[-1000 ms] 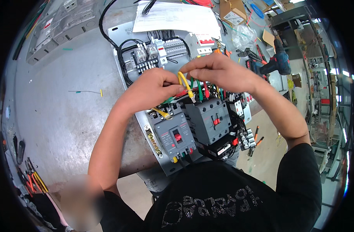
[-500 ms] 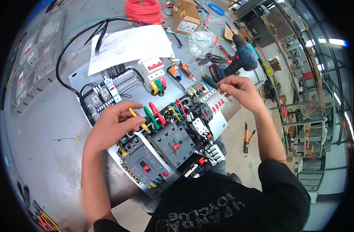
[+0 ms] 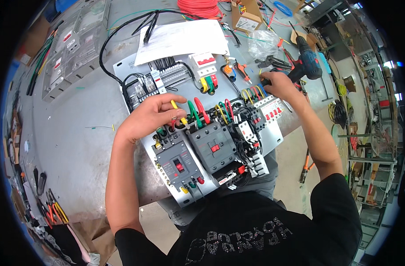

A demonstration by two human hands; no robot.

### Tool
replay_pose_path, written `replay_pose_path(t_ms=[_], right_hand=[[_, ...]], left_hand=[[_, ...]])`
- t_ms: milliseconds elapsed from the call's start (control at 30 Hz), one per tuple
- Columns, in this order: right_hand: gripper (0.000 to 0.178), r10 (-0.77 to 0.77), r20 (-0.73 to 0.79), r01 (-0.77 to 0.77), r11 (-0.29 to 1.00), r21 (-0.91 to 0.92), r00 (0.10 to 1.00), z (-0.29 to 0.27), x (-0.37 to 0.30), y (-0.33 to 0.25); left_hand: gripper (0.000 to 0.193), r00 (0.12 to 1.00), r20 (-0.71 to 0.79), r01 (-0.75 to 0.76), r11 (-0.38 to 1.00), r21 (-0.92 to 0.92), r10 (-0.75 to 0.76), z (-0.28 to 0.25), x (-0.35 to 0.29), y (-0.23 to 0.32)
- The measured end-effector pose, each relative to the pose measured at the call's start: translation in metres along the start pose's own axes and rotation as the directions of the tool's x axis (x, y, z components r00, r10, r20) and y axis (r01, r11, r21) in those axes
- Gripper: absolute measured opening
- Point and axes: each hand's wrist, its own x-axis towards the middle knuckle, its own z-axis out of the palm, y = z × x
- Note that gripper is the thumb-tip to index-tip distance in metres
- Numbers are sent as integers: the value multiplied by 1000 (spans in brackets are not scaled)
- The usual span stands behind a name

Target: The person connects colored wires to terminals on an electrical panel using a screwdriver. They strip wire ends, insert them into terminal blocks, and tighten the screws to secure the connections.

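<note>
My left hand [image 3: 156, 116] is closed in a pinch on a yellow wire [image 3: 183, 119]. The wire's lower end meets the top of the large dark grey contactor [image 3: 215, 146]. Red and green wires [image 3: 198, 111] arch just to the right of my fingertips. Left of that block is a dark grey circuit breaker [image 3: 178, 165] with a red toggle. My right hand [image 3: 280, 85] closes over the dark handle of a screwdriver [image 3: 265, 82]; my fingers partly hide it. Below this hand sits a row of small breakers with red levers [image 3: 273, 114].
The metal mounting plate [image 3: 273, 137] reaches the bench's near edge. A paper sheet [image 3: 180, 42] covers its far side. Further back are a cordless drill [image 3: 308, 64], a plastic bag [image 3: 262, 44], a red wire coil [image 3: 200, 8] and a cardboard box [image 3: 246, 17]. Grey enclosures [image 3: 76, 53] stand left.
My right hand has moved left onto the screwdriver handle, which lay beside it before. The left hand keeps its pinch on the yellow wire. The whole view has shifted.
</note>
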Motion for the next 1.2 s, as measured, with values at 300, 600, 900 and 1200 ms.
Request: replay_pose_path(t_ms=[300,600,900,1200], right_hand=[[51,1,-156,22,989,146,988,-23,33,-30],[41,-29,196,-72,872,485,980,-20,50,-69],[23,201,-322,-51,907,418,925,-107,-5,-93],[33,-192,-399,414,683,602,897,-184,-102,-196]], left_hand=[[40,1000,1,-18,998,55,18,-5,-3,-7],[39,998,7,-56,998,24,56,-6,2,-17],[30,993,92,-72,997,32,69,-7,2,-13],[25,988,122,-107,989,102,94,-6,5,-11]])
